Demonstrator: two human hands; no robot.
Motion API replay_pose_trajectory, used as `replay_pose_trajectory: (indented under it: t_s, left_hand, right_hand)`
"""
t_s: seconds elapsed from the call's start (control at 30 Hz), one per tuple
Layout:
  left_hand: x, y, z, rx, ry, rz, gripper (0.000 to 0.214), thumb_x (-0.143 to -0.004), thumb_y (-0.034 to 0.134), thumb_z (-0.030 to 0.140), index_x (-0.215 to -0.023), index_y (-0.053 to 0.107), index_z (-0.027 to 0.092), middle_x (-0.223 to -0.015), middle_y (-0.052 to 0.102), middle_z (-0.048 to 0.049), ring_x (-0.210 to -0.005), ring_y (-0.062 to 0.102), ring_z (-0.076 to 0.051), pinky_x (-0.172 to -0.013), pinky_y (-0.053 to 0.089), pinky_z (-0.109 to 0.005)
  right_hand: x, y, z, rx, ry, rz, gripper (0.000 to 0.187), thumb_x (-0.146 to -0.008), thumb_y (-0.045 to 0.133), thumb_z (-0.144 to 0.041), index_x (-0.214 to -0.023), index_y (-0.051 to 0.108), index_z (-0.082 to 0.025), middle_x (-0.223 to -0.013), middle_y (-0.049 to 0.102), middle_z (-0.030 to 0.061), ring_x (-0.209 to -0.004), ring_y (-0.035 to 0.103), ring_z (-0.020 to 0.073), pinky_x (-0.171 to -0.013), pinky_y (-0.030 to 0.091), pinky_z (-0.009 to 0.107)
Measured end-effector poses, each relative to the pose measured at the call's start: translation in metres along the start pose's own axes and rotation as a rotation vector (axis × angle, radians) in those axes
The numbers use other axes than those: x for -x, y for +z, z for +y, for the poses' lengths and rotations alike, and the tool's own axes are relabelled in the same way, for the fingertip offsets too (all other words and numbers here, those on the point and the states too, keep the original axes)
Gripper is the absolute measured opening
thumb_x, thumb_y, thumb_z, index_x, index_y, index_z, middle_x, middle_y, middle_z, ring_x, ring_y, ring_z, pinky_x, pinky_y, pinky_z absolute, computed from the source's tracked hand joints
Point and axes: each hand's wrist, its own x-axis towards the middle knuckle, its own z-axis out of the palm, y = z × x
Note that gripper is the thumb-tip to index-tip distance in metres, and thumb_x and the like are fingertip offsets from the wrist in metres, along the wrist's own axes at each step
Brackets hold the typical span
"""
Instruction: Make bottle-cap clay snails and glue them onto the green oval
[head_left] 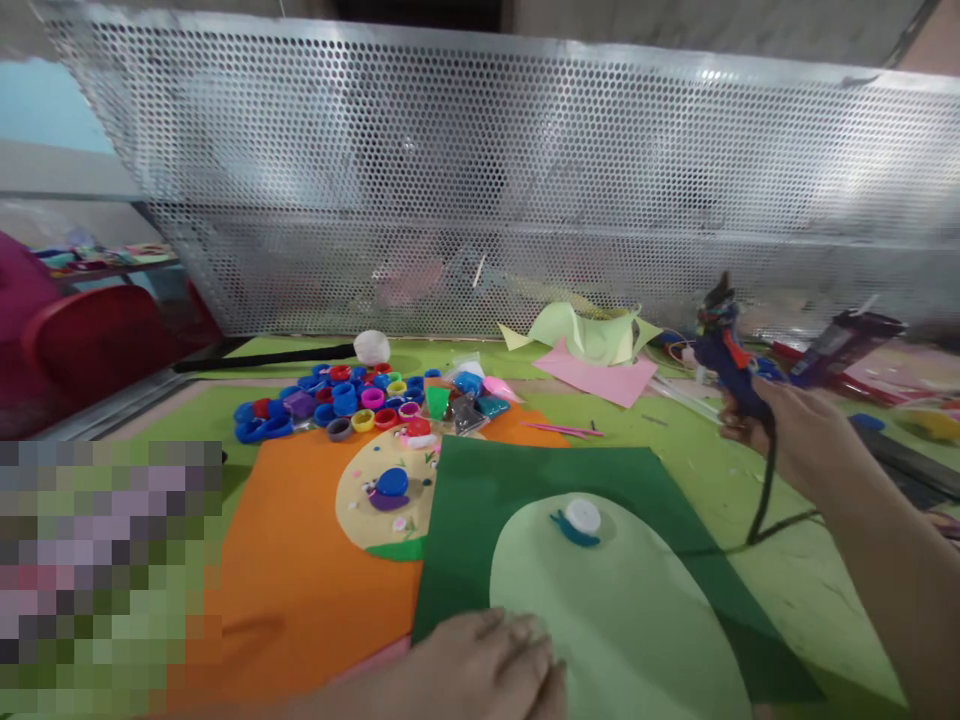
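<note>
My left hand [487, 665] rests on the near edge of a dark green sheet [465, 510] and the pale green oval [622, 620] on it, fingers laid down, holding nothing. A white bottle cap [583, 517] and a teal snail body [577, 532] form a small snail near the oval's top. Off to the right, my right hand [795, 430] is wrapped round a dark blue glue gun [726, 365] with a black cord, raised above the table. Partly under the green sheet lies an orange sheet [300, 560] bearing a beige oval with a blue-capped purple snail [390, 490].
Many coloured bottle caps [345, 400] are heaped behind the sheets. Pale green paper scraps [585, 335] and a pink piece [596, 375] lie at the back. Pink sticks [562, 429] are nearby. A perforated metal panel [480, 180] stands behind the table.
</note>
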Motion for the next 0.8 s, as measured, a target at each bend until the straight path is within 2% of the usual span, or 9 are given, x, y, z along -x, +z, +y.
replay_pose_trajectory:
  t_s: [0.03, 0.13, 0.23, 0.33, 0.43, 0.53, 0.6, 0.7, 0.8]
  left_hand:
    - [-0.003, -0.007, -0.006, 0.015, -0.083, 0.066, 0.026, -0.093, 0.038, 0.01, -0.098, 0.063, 0.014, -0.086, 0.074, -0.0015, -0.074, 0.068, -0.014, -0.067, 0.052, -0.023]
    - [-0.012, -0.023, -0.033, 0.139, -0.273, 0.029, 0.026, -0.094, 0.035, 0.015, -0.097, 0.061, 0.016, -0.079, 0.073, -0.0004, -0.06, 0.066, -0.012, -0.056, 0.052, -0.019]
    - [-0.018, -0.033, -0.064, 0.308, -0.71, -0.005, 0.018, -0.089, 0.046, 0.022, -0.076, 0.059, 0.02, -0.054, 0.061, 0.0057, -0.042, 0.057, -0.009, -0.04, 0.043, -0.015]
    - [-0.016, -0.033, -0.079, 0.295, -0.841, 0.028, 0.018, -0.087, 0.048, 0.026, -0.07, 0.049, 0.021, -0.049, 0.055, 0.0074, -0.038, 0.054, -0.01, -0.034, 0.039, -0.016]
    - [-0.008, -0.028, -0.072, 0.262, -0.741, -0.008, 0.016, -0.086, 0.046, 0.023, -0.07, 0.046, 0.021, -0.075, 0.069, 0.0005, -0.047, 0.06, -0.011, -0.039, 0.043, -0.019]
    - [-0.003, -0.025, -0.052, 0.289, -0.433, -0.094, 0.016, -0.085, 0.039, 0.011, -0.074, 0.046, 0.021, -0.117, 0.065, -0.0086, -0.08, 0.069, -0.017, -0.062, 0.056, -0.025]
    - [-0.004, -0.026, -0.04, 0.347, -0.31, -0.15, 0.018, -0.084, 0.037, 0.005, -0.078, 0.045, 0.021, -0.122, 0.063, -0.0097, -0.095, 0.068, -0.017, -0.076, 0.056, -0.025]
    - [-0.009, -0.028, -0.03, 0.528, -0.31, -0.249, 0.02, -0.082, 0.042, 0.002, -0.084, 0.045, 0.022, -0.125, 0.061, -0.009, -0.11, 0.06, -0.015, -0.089, 0.05, -0.02]
    - [-0.012, -0.025, -0.03, 0.673, -0.285, -0.352, 0.022, -0.081, 0.047, 0.001, -0.088, 0.048, 0.021, -0.12, 0.065, -0.0069, -0.119, 0.052, -0.015, -0.093, 0.047, -0.018]
  right_hand:
    - [0.003, 0.003, -0.007, -0.144, 0.011, -0.045, 0.036, -0.095, 0.027, -0.039, -0.082, 0.051, -0.016, -0.066, 0.045, 0.0005, -0.056, 0.048, 0.0117, -0.055, 0.045, 0.028]
    - [0.013, 0.007, -0.024, -0.509, 0.056, -0.142, 0.023, -0.081, 0.032, -0.031, -0.08, 0.051, -0.016, -0.062, 0.034, -0.001, -0.051, 0.037, 0.013, -0.049, 0.042, 0.03]
    - [0.021, 0.008, -0.031, -0.769, 0.12, -0.165, 0.022, -0.062, 0.047, -0.025, -0.081, 0.051, -0.015, -0.066, 0.035, -0.0004, -0.054, 0.037, 0.012, -0.045, 0.041, 0.026]
    - [0.023, 0.009, -0.032, -0.91, 0.165, -0.157, 0.024, -0.052, 0.057, -0.013, -0.075, 0.051, -0.014, -0.07, 0.041, 0.0011, -0.056, 0.04, 0.0093, -0.041, 0.038, 0.019]
    - [0.023, 0.013, -0.03, -0.963, 0.162, -0.118, 0.026, -0.051, 0.065, -0.007, -0.075, 0.055, -0.012, -0.079, 0.052, 0.0062, -0.058, 0.045, 0.0086, -0.038, 0.038, 0.015]
    - [0.024, 0.018, -0.027, -0.978, 0.14, -0.118, 0.028, -0.054, 0.073, -0.008, -0.079, 0.059, -0.01, -0.09, 0.06, 0.0122, -0.062, 0.05, 0.0099, -0.04, 0.041, 0.014]
    - [0.025, 0.022, -0.025, -0.986, 0.129, -0.15, 0.028, -0.057, 0.077, -0.01, -0.08, 0.06, -0.01, -0.09, 0.062, 0.0116, -0.06, 0.049, 0.0085, -0.04, 0.041, 0.013]
    - [0.027, 0.026, -0.025, -0.998, 0.123, -0.192, 0.027, -0.063, 0.078, -0.018, -0.083, 0.061, -0.011, -0.083, 0.063, 0.0083, -0.056, 0.045, 0.0065, -0.04, 0.039, 0.012]
    - [0.028, 0.028, -0.025, -0.983, 0.129, -0.216, 0.028, -0.069, 0.075, -0.024, -0.09, 0.06, -0.013, -0.085, 0.064, 0.0099, -0.059, 0.049, 0.01, -0.041, 0.041, 0.016]
